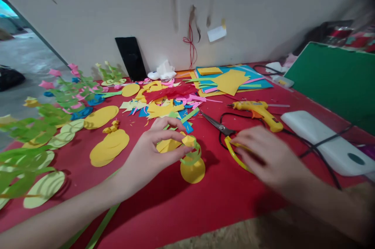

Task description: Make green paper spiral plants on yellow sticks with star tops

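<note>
My left hand (152, 151) is closed in a pinch on a paper flower (191, 151): a small yellow bud with a curled green strip around it. The flower stands on a yellow paper disc (192, 171) on the red table cover. My right hand (263, 155) is blurred by motion and lies over the yellow handles of the scissors (218, 125), whose blades point up and left. I cannot make out whether its fingers grip the handles.
A yellow glue gun (259, 111) with a black cord lies right of the scissors. A white flat device (322, 137) and a green board (336, 81) are at the right. Paper scraps (166, 102), yellow discs (109, 147) and finished paper flowers (52, 116) fill the middle and left.
</note>
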Tool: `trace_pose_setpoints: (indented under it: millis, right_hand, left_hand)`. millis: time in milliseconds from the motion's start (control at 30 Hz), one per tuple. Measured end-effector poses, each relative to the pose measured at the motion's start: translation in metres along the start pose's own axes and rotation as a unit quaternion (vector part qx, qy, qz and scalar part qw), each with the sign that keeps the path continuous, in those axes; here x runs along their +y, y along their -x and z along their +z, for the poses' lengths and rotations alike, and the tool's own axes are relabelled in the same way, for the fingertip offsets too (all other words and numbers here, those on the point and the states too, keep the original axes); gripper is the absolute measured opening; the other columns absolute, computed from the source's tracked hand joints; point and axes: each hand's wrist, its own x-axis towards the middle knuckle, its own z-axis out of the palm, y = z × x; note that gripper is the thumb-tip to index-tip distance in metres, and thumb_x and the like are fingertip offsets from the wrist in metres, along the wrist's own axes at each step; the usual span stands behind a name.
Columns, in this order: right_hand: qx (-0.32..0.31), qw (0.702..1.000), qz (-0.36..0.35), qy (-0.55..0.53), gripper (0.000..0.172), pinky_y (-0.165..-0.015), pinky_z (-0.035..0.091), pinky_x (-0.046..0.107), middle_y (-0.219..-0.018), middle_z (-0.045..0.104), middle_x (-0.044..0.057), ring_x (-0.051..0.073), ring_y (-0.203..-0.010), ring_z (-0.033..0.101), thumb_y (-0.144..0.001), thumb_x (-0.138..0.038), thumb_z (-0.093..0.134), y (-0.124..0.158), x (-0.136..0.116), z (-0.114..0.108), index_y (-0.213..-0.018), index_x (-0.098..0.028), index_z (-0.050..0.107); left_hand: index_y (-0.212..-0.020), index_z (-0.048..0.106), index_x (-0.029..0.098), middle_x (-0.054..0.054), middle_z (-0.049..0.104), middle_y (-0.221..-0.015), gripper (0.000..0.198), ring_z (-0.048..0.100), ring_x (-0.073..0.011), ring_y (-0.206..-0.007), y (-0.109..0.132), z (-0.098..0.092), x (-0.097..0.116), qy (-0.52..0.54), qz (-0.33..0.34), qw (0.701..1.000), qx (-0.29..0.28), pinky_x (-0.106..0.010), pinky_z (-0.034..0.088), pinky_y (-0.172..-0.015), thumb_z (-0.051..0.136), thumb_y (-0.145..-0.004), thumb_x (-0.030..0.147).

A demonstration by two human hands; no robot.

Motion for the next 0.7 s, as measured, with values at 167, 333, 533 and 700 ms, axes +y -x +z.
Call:
trace_pose_setpoints:
  millis: [167,333,533,700]
  right_hand:
    - [-0.076,0.985,-0.14,-0.068,0.03,-0.092,0.041,0.033,-0.118,0.058,0.001,0.019,-0.107,0.05,-0.087,-0.031,0.042,0.016,-0.051,0.027,-0.112,-0.02,0.055]
    - [-0.091,0.984,-0.141,-0.057,0.033,-0.091,0.041,0.037,-0.118,0.058,0.005,0.021,-0.106,0.05,-0.087,-0.032,0.04,0.009,-0.048,0.04,-0.112,-0.017,0.056]
    - [-0.086,0.983,-0.144,-0.079,0.032,-0.091,0.042,0.037,-0.116,0.058,0.007,0.021,-0.106,0.049,-0.087,-0.028,0.041,-0.002,-0.046,0.033,-0.112,-0.017,0.056]
    - [-0.015,0.998,-0.056,-0.029,0.028,-0.09,0.042,0.036,-0.109,0.059,0.01,0.02,-0.102,0.051,-0.087,-0.025,0.04,-0.014,-0.023,0.012,-0.108,-0.015,0.056]
  left_hand:
    - [-0.064,0.062,0.022,-0.003,0.05,-0.094,0.009,0.049,-0.0195,-0.094,0.002,-0.001,-0.001,-0.012,0.009,1.0,0.013,-0.037,0.035,-0.089,0.065,-0.073,0.023]
    - [-0.069,0.063,0.024,-0.002,0.051,-0.096,0.006,0.048,-0.0187,-0.098,0.002,-0.003,-0.002,-0.009,0.03,0.999,0.037,-0.035,0.036,-0.09,0.065,-0.073,0.019]
    - [-0.069,0.063,0.023,-0.001,0.052,-0.093,0.005,0.049,-0.018,-0.095,-0.002,-0.003,-0.006,-0.02,0.027,0.998,0.053,-0.034,0.038,-0.089,0.064,-0.073,0.021]
    - [-0.068,0.063,0.023,-0.001,0.05,-0.094,0.006,0.049,-0.0176,-0.095,-0.002,-0.001,-0.008,-0.008,0.013,0.999,0.044,-0.034,0.037,-0.089,0.064,-0.074,0.021]
